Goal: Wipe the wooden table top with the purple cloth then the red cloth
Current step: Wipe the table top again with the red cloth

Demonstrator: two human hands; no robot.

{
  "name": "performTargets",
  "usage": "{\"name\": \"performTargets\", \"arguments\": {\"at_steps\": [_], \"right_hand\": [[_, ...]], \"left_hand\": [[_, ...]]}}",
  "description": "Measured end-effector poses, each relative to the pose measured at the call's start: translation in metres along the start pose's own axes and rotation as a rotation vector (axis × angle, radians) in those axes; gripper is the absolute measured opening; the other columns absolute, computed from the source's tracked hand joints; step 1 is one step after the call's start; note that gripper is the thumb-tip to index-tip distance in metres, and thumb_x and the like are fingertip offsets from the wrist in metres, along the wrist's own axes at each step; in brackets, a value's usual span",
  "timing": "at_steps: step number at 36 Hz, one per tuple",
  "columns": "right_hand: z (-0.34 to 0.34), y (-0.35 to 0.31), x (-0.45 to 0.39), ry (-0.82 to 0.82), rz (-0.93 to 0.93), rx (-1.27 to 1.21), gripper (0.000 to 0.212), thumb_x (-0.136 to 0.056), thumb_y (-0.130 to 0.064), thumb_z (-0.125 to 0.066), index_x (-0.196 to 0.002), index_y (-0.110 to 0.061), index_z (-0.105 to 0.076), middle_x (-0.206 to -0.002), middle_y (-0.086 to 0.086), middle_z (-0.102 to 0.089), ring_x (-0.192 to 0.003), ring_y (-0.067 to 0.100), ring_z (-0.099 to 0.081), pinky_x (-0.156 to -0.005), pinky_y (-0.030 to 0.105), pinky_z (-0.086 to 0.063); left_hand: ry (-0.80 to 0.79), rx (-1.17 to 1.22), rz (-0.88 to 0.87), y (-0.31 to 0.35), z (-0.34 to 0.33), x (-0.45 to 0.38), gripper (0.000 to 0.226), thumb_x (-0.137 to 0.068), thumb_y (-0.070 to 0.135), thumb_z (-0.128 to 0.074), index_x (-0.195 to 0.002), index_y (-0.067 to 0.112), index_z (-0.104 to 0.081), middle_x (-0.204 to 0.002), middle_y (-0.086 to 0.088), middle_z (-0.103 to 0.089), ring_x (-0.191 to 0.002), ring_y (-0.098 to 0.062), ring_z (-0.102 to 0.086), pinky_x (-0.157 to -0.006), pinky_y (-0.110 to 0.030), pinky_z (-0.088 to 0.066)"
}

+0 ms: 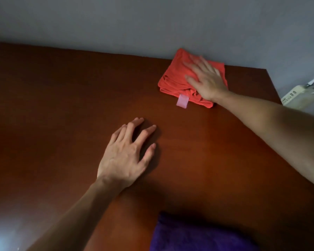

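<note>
A folded red cloth [172, 77] with a pale pink tag lies at the far right of the wooden table top [62, 105], close to the wall. My right hand [205, 78] lies flat on top of it, fingers spread and slightly blurred. Around the middle of the table my left hand [125, 153] rests on its fingertips on the bare wood, holding nothing. A purple cloth [198, 234] lies at the near edge, at the bottom of the view, apart from both hands.
A grey wall [152, 20] runs along the table's far edge. Past the right edge of the table stands a pale device [301, 98] with cables.
</note>
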State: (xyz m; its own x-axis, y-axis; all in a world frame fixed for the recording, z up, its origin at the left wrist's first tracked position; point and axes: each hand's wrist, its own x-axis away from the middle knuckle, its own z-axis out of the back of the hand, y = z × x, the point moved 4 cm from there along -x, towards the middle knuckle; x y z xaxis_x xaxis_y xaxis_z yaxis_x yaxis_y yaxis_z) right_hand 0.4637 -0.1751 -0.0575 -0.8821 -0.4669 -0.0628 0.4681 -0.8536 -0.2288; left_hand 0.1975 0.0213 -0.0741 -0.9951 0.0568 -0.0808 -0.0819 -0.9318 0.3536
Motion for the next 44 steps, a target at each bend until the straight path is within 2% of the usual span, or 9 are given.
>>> {"name": "performTargets", "arguments": {"at_steps": [4,7,17,21,25,29,35,39,44], "right_hand": [[-0.006,0.002,0.024,0.124,-0.267,-0.015,0.064,-0.101,-0.066,-0.034,-0.158,-0.039,-0.032,-0.171,-0.009,-0.017,-0.159,0.019,-0.006,-0.127,0.045,-0.006],[-0.007,0.003,0.057,0.148,-0.343,-0.007,0.066,-0.100,-0.067,-0.032,-0.159,-0.037,-0.030,-0.172,-0.007,-0.016,-0.160,0.020,-0.003,-0.128,0.045,-0.005],[0.004,-0.001,0.223,0.118,-0.207,-0.003,0.080,-0.090,-0.078,-0.016,-0.160,-0.041,-0.025,-0.172,-0.012,-0.012,-0.160,0.017,-0.001,-0.128,0.043,-0.004],[0.006,0.000,0.296,0.127,-0.150,0.020,0.077,-0.091,-0.077,-0.027,-0.159,-0.040,-0.029,-0.171,-0.015,-0.016,-0.160,0.014,-0.004,-0.127,0.042,-0.009],[0.006,0.008,0.335,0.112,-0.054,0.045,0.074,-0.094,-0.075,-0.029,-0.159,-0.039,-0.030,-0.171,-0.014,-0.015,-0.159,0.013,-0.005,-0.127,0.044,-0.014],[0.010,0.012,0.331,0.102,-0.009,0.040,0.072,-0.095,-0.073,-0.032,-0.159,-0.039,-0.030,-0.170,-0.014,-0.017,-0.159,0.013,-0.005,-0.125,0.047,-0.019],[0.017,0.034,0.304,0.057,0.157,0.027,0.064,-0.099,-0.061,-0.040,-0.158,-0.038,-0.033,-0.170,-0.012,-0.019,-0.159,0.013,-0.006,-0.125,0.048,-0.019],[0.023,0.065,0.258,0.005,0.233,0.014,0.061,-0.102,-0.056,-0.041,-0.159,-0.037,-0.032,-0.171,-0.012,-0.018,-0.160,0.013,-0.004,-0.126,0.047,-0.016],[0.029,0.108,0.182,-0.011,0.221,0.024,0.061,-0.102,-0.058,-0.034,-0.159,-0.037,-0.031,-0.170,-0.012,-0.019,-0.159,0.015,-0.006,-0.125,0.048,-0.016]], "left_hand": [[0.020,-0.012,-0.013,0.001,0.000,0.000,0.051,-0.099,0.051,-0.040,-0.147,0.033,-0.045,-0.149,-0.005,-0.042,-0.139,-0.027,-0.041,-0.113,-0.042,-0.033],[0.011,-0.016,-0.012,0.001,0.000,0.001,0.053,-0.098,0.053,-0.038,-0.147,0.035,-0.043,-0.150,-0.004,-0.039,-0.137,-0.029,-0.042,-0.110,-0.044,-0.032],[0.043,-0.034,-0.033,0.011,0.005,0.004,0.056,-0.096,0.054,-0.034,-0.143,0.029,-0.050,-0.142,-0.008,-0.043,-0.124,-0.033,-0.048,-0.103,-0.050,-0.035],[0.050,-0.083,-0.092,0.023,0.009,0.009,0.054,-0.096,0.052,-0.034,-0.139,0.028,-0.056,-0.137,-0.008,-0.049,-0.117,-0.033,-0.052,-0.099,-0.050,-0.035],[0.084,-0.021,-0.101,0.055,0.004,0.012,0.048,-0.096,0.048,-0.037,-0.134,0.028,-0.058,-0.132,-0.004,-0.052,-0.114,-0.031,-0.052,-0.094,-0.047,-0.036],[0.076,0.069,-0.103,0.098,-0.012,-0.001,0.049,-0.096,0.048,-0.038,-0.133,0.025,-0.057,-0.126,-0.007,-0.053,-0.112,-0.031,-0.052,-0.092,-0.045,-0.037],[-0.009,0.148,-0.066,0.131,-0.038,-0.029,0.057,-0.095,0.054,-0.033,-0.138,0.021,-0.052,-0.131,-0.008,-0.049,-0.117,-0.030,-0.051,-0.098,-0.044,-0.037],[-0.003,0.111,-0.053,0.133,-0.048,-0.032,0.057,-0.098,0.052,-0.036,-0.140,0.016,-0.049,-0.137,-0.007,-0.046,-0.122,-0.028,-0.049,-0.104,-0.043,-0.036],[-0.018,0.063,-0.056,0.135,-0.049,-0.033,0.057,-0.099,0.050,-0.036,-0.143,0.014,-0.046,-0.141,-0.009,-0.045,-0.131,-0.029,-0.046,-0.109,-0.042,-0.035]]}}
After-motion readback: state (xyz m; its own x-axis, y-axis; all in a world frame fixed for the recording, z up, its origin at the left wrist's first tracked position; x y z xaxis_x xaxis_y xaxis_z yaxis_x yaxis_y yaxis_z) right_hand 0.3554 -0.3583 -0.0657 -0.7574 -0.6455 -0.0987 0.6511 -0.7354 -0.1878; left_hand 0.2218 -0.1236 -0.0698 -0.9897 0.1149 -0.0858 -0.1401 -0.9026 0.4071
